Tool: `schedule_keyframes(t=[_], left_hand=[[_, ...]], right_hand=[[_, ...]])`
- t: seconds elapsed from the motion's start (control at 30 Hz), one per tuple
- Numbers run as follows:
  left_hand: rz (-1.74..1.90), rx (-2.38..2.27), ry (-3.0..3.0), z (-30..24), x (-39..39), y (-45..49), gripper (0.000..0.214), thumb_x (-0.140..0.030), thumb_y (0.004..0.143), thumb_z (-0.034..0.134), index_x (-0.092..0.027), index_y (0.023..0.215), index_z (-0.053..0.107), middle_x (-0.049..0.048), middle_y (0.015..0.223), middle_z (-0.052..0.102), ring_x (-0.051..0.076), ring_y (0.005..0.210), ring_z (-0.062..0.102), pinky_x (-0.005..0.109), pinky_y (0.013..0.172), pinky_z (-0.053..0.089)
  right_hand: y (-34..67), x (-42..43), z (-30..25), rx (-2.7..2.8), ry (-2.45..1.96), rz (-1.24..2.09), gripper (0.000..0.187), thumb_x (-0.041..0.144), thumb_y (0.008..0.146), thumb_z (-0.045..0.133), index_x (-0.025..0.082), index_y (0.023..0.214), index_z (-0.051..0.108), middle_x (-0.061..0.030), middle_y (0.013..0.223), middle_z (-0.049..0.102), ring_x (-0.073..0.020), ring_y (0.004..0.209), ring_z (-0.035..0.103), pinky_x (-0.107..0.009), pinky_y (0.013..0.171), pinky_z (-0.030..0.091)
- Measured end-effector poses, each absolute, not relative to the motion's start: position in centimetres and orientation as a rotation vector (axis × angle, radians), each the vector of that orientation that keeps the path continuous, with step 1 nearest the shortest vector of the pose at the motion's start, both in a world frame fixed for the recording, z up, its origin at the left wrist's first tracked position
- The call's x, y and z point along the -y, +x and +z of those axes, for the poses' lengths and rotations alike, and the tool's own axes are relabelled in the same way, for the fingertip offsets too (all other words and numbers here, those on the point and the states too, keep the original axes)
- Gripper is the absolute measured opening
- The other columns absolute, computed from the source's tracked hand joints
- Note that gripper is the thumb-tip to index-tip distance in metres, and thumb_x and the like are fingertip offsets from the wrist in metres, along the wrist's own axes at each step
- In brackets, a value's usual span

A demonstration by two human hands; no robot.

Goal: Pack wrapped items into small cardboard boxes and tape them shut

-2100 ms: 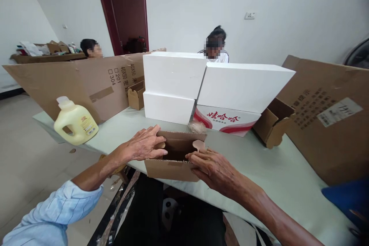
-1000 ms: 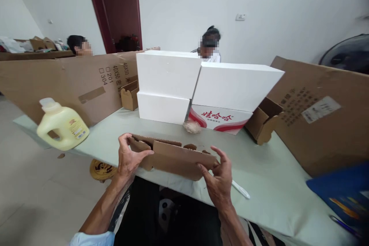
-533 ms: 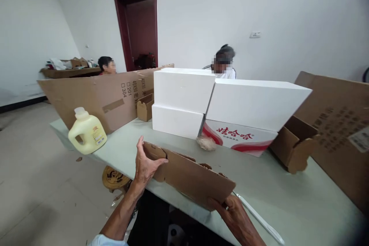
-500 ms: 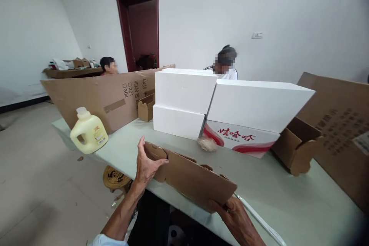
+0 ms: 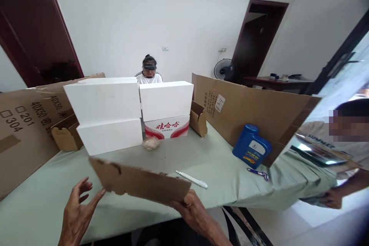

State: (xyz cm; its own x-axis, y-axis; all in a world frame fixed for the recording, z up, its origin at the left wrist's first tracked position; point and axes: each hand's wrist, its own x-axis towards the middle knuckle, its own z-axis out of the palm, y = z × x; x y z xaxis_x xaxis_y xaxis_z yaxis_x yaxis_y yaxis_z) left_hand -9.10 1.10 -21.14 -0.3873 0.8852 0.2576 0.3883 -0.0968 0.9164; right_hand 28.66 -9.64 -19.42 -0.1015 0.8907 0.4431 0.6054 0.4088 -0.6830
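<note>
A flattened brown cardboard box (image 5: 138, 182) hangs tilted over the near edge of the pale green table (image 5: 216, 161). My right hand (image 5: 191, 211) grips its lower right corner from beneath. My left hand (image 5: 77, 215) is open, fingers spread, just off the box's left end and not holding it. A white pen-like tool (image 5: 191, 179) lies on the table just beyond the box.
White foam boxes (image 5: 106, 115) and a red-printed carton (image 5: 167, 127) are stacked mid-table, with small open cardboard boxes (image 5: 66, 138) beside them. Cardboard sheets (image 5: 253, 107) stand at both sides. A blue jug (image 5: 251, 146) sits right. One person sits behind the foam boxes, another at far right.
The view has swung right, bringing the blue jug and a person at right into sight. My left hand has let go of the box's left end; my right hand still holds it.
</note>
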Motion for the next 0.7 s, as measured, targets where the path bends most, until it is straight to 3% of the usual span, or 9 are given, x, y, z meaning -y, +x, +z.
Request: schedule_keyframes(t=[0.17,0.3,0.43,0.53,0.6,0.7], left_hand=[[1.253,-1.79,1.508,-22.4,-0.7,-7.7,0.071,-0.085,0.06,0.074,-0.024,0.098,0.076,0.0085,0.101,0.076,0.039,0.099,0.076,0.056,0.087,0.066],[1.192,-1.748,1.609,-25.3,-0.9,-6.8,0.058,-0.085,0.064,0.07,-0.031,0.084,0.078,0.0047,0.091,0.079,0.039,0.094,0.076,0.054,0.082,0.066],[1.106,-1.704,1.679,-28.0,-0.7,-5.9,0.053,-0.084,0.069,0.068,-0.034,0.082,0.079,0.0037,0.089,0.08,0.04,0.092,0.077,0.055,0.08,0.066],[1.05,-1.673,1.804,-29.9,-0.5,-5.7,0.05,-0.08,0.076,0.065,-0.034,0.086,0.08,0.0053,0.092,0.081,0.04,0.095,0.077,0.055,0.083,0.066],[1.049,-1.664,1.946,-31.4,-0.6,-5.9,0.049,-0.077,0.083,0.063,-0.032,0.089,0.08,0.0062,0.093,0.082,0.038,0.094,0.077,0.052,0.083,0.066],[1.097,-1.659,2.158,-33.6,-1.1,-6.7,0.052,-0.076,0.09,0.057,-0.029,0.092,0.08,0.0074,0.094,0.082,0.031,0.088,0.076,0.042,0.079,0.064]], right_hand=[[36.5,10.8,-17.9,1.38,-1.488,-0.028,0.049,0.057,0.098,0.063,0.025,0.061,0.066,-0.0048,0.065,0.071,-0.0219,0.058,0.064,-0.034,0.06,0.053],[44.1,10.0,-14.0,1.074,-1.741,-0.376,0.056,0.064,0.094,0.056,0.028,0.052,0.055,-0.0065,0.054,0.065,-0.0248,0.059,0.065,-0.039,0.072,0.054],[50.3,6.3,-11.7,0.956,-1.94,-0.501,0.05,0.058,0.095,0.045,0.027,0.057,0.055,-0.0161,0.068,0.072,-0.032,0.079,0.07,-0.045,0.085,0.052],[53.4,2.1,-11.6,0.923,-2.049,-0.473,0.042,0.046,0.098,0.047,0.022,0.066,0.061,-0.0218,0.086,0.076,-0.031,0.087,0.07,-0.044,0.086,0.051],[54.7,-0.8,-12.1,0.931,-2.133,-0.421,0.035,0.038,0.101,0.051,0.017,0.078,0.067,-0.0205,0.096,0.077,-0.0275,0.09,0.07,-0.041,0.087,0.052],[55.7,-4.4,-13.4,0.957,-2.26,-0.316,0.027,0.039,0.105,0.061,0.014,0.099,0.071,-0.0112,0.106,0.075,-0.0223,0.097,0.07,-0.041,0.092,0.056]])
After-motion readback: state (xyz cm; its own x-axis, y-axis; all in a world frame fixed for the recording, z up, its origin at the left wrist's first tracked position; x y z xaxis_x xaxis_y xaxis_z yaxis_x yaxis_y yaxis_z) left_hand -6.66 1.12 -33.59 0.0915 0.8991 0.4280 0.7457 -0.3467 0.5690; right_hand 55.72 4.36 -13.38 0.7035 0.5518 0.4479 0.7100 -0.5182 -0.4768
